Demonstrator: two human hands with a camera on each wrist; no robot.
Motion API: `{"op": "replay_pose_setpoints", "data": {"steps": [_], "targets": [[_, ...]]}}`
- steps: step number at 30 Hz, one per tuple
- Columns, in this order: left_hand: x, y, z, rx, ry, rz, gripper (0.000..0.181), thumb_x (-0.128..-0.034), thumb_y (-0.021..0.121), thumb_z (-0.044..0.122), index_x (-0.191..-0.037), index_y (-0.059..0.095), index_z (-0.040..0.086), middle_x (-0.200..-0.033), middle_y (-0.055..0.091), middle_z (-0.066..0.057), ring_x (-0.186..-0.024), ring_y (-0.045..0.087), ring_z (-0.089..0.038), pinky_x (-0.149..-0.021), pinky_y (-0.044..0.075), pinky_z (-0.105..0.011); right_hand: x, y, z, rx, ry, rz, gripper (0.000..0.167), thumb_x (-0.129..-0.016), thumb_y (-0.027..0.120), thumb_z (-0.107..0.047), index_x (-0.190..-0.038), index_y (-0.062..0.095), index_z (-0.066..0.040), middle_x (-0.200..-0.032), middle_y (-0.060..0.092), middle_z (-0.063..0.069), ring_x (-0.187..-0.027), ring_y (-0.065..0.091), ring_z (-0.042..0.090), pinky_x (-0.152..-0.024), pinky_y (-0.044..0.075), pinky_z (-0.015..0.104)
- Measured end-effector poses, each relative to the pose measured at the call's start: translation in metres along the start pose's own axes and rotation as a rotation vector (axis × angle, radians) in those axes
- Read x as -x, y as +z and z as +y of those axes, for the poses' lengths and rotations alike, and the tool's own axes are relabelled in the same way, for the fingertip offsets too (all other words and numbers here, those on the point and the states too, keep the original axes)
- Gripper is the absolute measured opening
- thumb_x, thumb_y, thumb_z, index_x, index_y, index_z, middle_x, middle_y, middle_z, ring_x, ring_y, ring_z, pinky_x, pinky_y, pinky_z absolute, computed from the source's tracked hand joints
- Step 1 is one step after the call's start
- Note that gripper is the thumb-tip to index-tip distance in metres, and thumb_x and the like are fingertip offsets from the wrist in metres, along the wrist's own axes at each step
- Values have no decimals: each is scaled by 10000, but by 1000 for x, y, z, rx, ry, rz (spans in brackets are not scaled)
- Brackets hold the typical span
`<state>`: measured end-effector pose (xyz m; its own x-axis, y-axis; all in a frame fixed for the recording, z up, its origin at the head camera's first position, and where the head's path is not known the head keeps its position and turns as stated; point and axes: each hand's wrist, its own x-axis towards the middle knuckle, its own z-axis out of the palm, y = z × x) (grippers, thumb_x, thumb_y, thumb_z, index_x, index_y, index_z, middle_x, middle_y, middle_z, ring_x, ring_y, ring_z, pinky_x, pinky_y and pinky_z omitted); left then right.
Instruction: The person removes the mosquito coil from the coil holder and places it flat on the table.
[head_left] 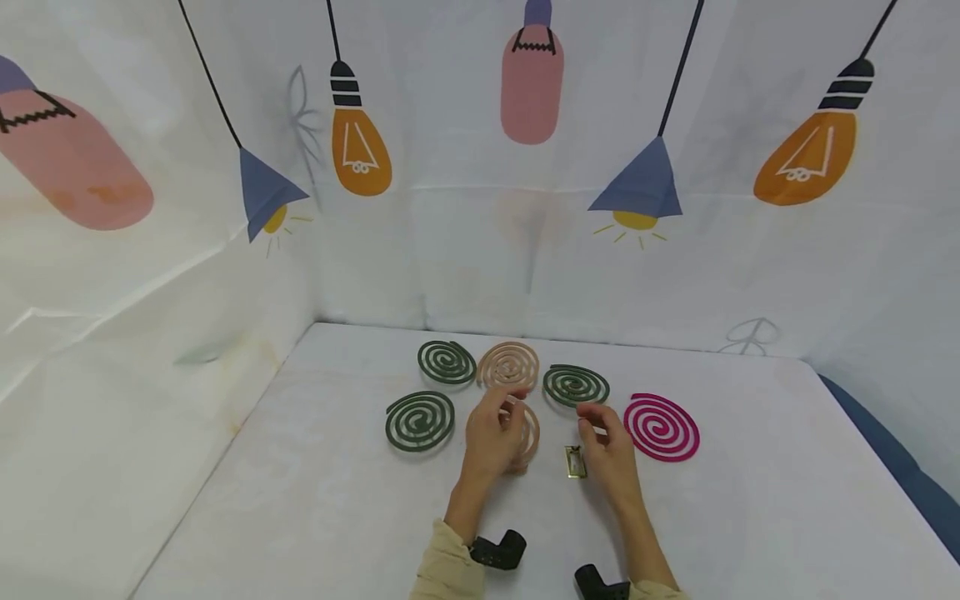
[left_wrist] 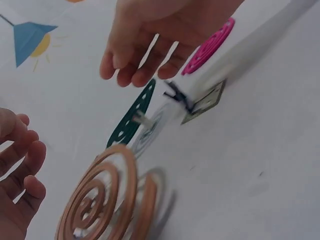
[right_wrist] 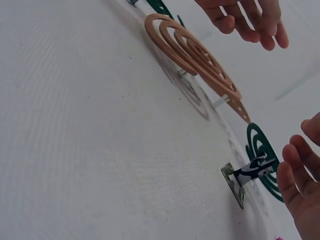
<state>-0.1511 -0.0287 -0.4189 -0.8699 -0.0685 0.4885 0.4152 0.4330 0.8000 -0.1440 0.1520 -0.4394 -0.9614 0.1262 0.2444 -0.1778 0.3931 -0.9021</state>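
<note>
My left hand (head_left: 495, 437) is over the front tan spiral coil (head_left: 532, 433), its fingers loosely bent and holding nothing; whether it touches the coil is unclear. My right hand (head_left: 609, 454), also empty with relaxed fingers, hovers beside a small shiny metal stand (head_left: 576, 475), just in front of a green coil (head_left: 576, 385). In the left wrist view, the tan coil (left_wrist: 131, 175) sits raised near my left hand (left_wrist: 20, 175). The right wrist view has the stand (right_wrist: 232, 184) with a reflective upright tab, close to my right hand (right_wrist: 302, 185).
Two green coils (head_left: 420, 421) stand at the left. Another tan coil (head_left: 508, 364) is at the back, and a magenta coil (head_left: 662, 427) lies to the right. White cloth walls (head_left: 465, 250) printed with lamps and bulbs border the white table (head_left: 315, 500) behind and at left.
</note>
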Motion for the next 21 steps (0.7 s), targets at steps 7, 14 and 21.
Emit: {"op": "replay_pose_setpoints", "data": {"steps": [7, 14, 21], "targets": [[-8, -33, -15, -78, -58, -56, 235, -892, 582, 59, -1105, 636, 142, -1032, 624, -38, -769, 597, -136, -647, 471, -203, 4, 7, -10, -57, -57, -59, 235, -922, 561, -27, -1153, 593, -59, -1117, 633, 120, -1028, 583, 196, -831, 473, 184], [-14, -56, -17, -214, -195, -196, 258, -913, 593, 174, -1165, 627, 132, -1112, 605, -86, -709, 541, -93, -618, 445, -220, 4, 7, -27, -2, -69, -84, 237, -905, 568, 3, -1135, 595, -49, -1099, 634, 103, -1002, 591, 205, -805, 487, 222], [-8, -63, -21, -258, -271, -283, 294, -921, 580, 215, -1187, 614, 92, -1134, 606, -129, -663, 468, -96, -594, 408, -243, 7, 17, -15, 85, -188, -102, 273, -881, 591, 5, -1134, 599, -96, -1098, 632, 29, -1013, 574, 148, -812, 499, 314]]}}
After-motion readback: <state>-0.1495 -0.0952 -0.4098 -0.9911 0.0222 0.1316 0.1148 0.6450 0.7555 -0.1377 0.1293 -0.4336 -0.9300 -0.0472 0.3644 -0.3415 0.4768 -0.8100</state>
